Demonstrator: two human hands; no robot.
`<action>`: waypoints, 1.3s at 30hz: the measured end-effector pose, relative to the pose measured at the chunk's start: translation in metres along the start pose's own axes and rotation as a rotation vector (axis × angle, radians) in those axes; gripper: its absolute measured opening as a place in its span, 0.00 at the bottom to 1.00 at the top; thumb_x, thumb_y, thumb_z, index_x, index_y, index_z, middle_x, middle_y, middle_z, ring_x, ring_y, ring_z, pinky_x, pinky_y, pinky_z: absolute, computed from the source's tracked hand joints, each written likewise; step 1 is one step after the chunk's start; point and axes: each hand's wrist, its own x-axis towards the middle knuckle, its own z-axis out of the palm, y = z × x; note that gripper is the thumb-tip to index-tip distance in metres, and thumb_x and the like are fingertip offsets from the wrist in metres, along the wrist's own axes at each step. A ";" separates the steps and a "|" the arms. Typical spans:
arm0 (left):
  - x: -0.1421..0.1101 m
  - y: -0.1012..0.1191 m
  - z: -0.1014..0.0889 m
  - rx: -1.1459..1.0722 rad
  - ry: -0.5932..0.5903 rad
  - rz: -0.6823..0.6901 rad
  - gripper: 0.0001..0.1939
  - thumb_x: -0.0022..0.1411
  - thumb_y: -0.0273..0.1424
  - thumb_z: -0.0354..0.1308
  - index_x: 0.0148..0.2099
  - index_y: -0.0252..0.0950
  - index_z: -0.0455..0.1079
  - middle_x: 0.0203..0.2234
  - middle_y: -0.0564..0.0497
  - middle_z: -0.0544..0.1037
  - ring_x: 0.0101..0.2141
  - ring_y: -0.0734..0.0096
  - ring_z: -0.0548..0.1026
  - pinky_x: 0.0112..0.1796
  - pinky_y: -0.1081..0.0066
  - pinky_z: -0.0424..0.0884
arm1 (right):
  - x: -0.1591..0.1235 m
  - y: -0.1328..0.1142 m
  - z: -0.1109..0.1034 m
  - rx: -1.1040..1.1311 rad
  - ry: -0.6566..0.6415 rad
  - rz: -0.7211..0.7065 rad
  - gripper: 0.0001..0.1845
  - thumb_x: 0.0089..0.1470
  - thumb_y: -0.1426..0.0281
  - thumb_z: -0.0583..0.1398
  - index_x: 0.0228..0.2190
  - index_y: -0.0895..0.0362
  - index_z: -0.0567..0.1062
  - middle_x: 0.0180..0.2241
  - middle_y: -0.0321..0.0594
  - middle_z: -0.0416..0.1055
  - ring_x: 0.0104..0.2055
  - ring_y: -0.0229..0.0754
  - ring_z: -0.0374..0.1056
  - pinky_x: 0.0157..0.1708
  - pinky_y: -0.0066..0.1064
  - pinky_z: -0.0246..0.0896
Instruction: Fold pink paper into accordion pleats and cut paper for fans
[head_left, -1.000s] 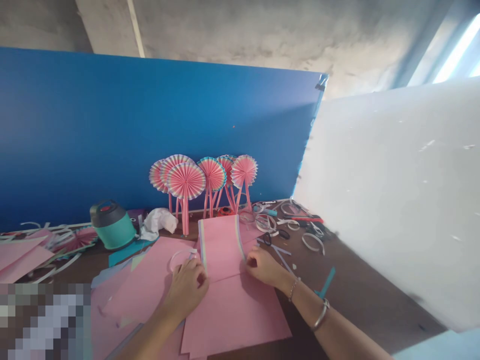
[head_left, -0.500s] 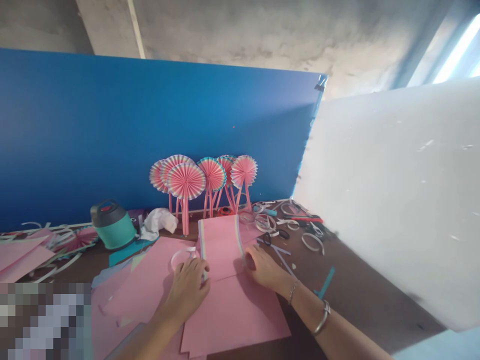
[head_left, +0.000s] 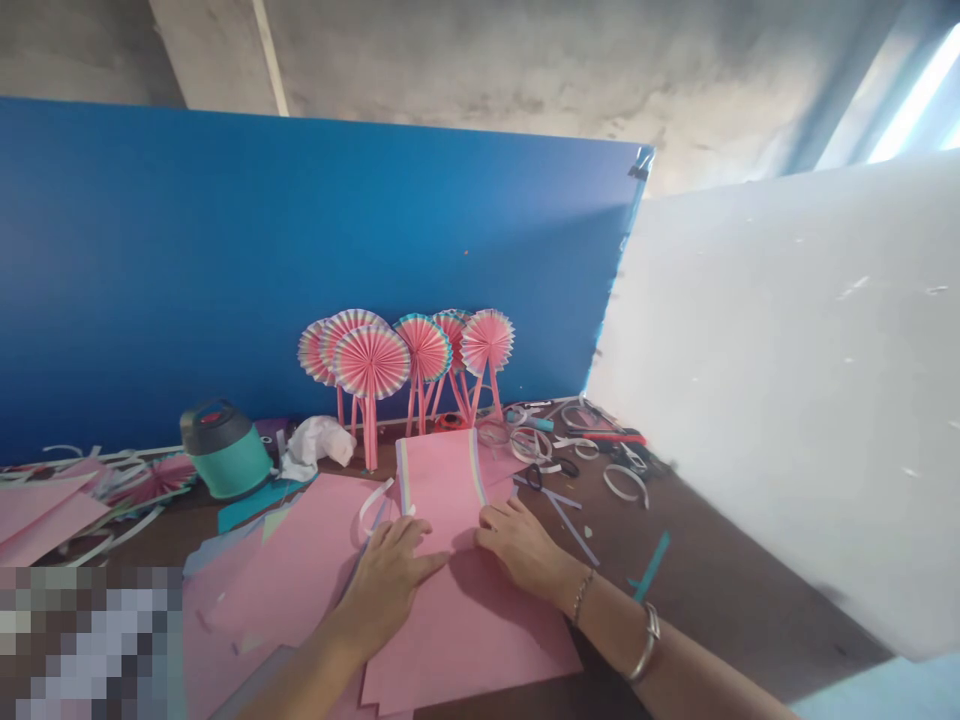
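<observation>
A pink paper piece [head_left: 439, 480] with pale striped borders down its two sides lies over larger pink sheets [head_left: 465, 640]. My left hand [head_left: 386, 580] rests on its left border, fingers and thumb stretched out and apart. A curled white strip [head_left: 366, 510] is just beyond those fingertips. At the right border, my right hand [head_left: 521, 545] has its fingers curled together on the paper's edge; the fingertips are partly hidden. More pink sheets [head_left: 300, 560] are spread left of my left hand.
Folded pink paper fans [head_left: 373, 362] on stems stand against the blue panel [head_left: 225, 230]. A green and black container [head_left: 225, 450] and crumpled white paper [head_left: 319, 445] are at back left. Scissors [head_left: 551, 470], paper strips [head_left: 626, 485] and a teal strip [head_left: 652, 565] lie on the right.
My left hand has slid a little toward me and its thumb has spread over the paper. My right hand has moved slightly left and nearer, onto the edge. The white strip has shifted.
</observation>
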 end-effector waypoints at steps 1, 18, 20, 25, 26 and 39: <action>0.000 0.000 -0.001 -0.008 -0.007 -0.004 0.25 0.59 0.19 0.47 0.51 0.54 0.69 0.48 0.51 0.68 0.51 0.63 0.63 0.49 0.60 0.57 | 0.000 0.001 0.001 -0.001 -0.001 -0.005 0.08 0.54 0.77 0.53 0.31 0.57 0.72 0.34 0.41 0.68 0.38 0.42 0.58 0.36 0.34 0.45; -0.011 0.001 -0.024 0.093 -0.068 -0.025 0.15 0.57 0.19 0.48 0.36 0.40 0.73 0.34 0.49 0.73 0.39 0.62 0.67 0.41 0.60 0.59 | -0.003 -0.015 -0.009 -0.107 -0.123 0.084 0.06 0.48 0.77 0.58 0.28 0.60 0.75 0.30 0.44 0.72 0.34 0.44 0.62 0.37 0.38 0.47; -0.011 0.001 -0.024 0.104 -0.055 -0.028 0.15 0.57 0.19 0.48 0.35 0.39 0.73 0.33 0.49 0.73 0.39 0.61 0.67 0.40 0.60 0.60 | -0.004 -0.014 -0.009 -0.123 -0.096 0.087 0.05 0.49 0.76 0.57 0.27 0.59 0.74 0.29 0.44 0.71 0.36 0.45 0.62 0.37 0.39 0.46; -0.011 -0.004 -0.019 0.153 0.007 -0.010 0.13 0.54 0.18 0.48 0.29 0.38 0.71 0.31 0.48 0.73 0.37 0.60 0.67 0.38 0.60 0.60 | -0.004 -0.012 -0.004 -0.167 -0.063 0.104 0.05 0.49 0.76 0.58 0.26 0.59 0.74 0.28 0.44 0.71 0.37 0.46 0.61 0.36 0.39 0.46; -0.012 -0.006 -0.018 0.155 0.046 -0.021 0.13 0.54 0.18 0.48 0.27 0.37 0.70 0.30 0.48 0.73 0.37 0.61 0.67 0.38 0.60 0.61 | -0.004 -0.011 -0.002 -0.176 -0.063 0.105 0.04 0.49 0.77 0.58 0.26 0.59 0.73 0.28 0.44 0.71 0.37 0.46 0.61 0.36 0.39 0.46; -0.004 0.035 -0.014 0.133 -0.070 0.059 0.19 0.61 0.23 0.45 0.53 0.38 0.65 0.37 0.48 0.72 0.38 0.62 0.67 0.43 0.61 0.62 | -0.008 -0.028 0.007 -0.274 -0.003 0.008 0.10 0.53 0.72 0.58 0.39 0.56 0.73 0.31 0.46 0.71 0.39 0.50 0.60 0.38 0.42 0.48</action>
